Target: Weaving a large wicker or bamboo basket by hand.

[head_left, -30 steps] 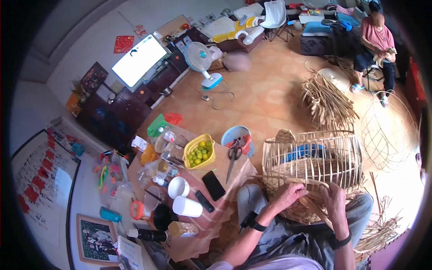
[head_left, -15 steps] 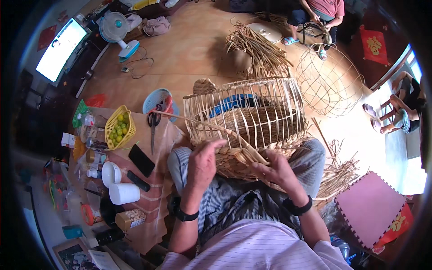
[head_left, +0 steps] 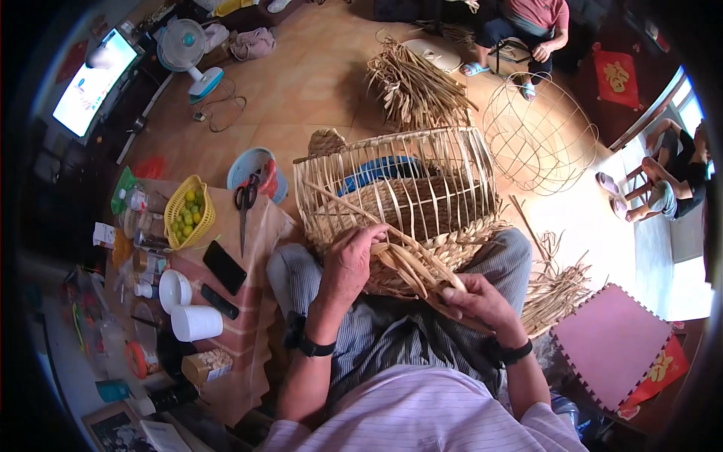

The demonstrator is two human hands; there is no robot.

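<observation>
A partly woven basket [head_left: 395, 188] with upright slats and a braided lower band rests on my lap, a blue item [head_left: 376, 170] inside it. Several loose straw strips [head_left: 407, 267] cross its near side. My left hand [head_left: 350, 260] has its fingers closed on the strips at the left. My right hand [head_left: 474, 301] grips their lower end between thumb and fingers at the right.
At left stands a table [head_left: 252, 316] with limes [head_left: 188, 215], scissors [head_left: 246, 207], phone and cups. Straw bundles [head_left: 414, 79], a wire frame [head_left: 538, 132] and a foam mat [head_left: 610, 346] lie around. Two people [head_left: 531, 22] [head_left: 670, 181] sit nearby.
The view has tipped down toward my lap since a second ago. My left hand's fingers have moved onto the strips, and my right hand has shifted lower along them.
</observation>
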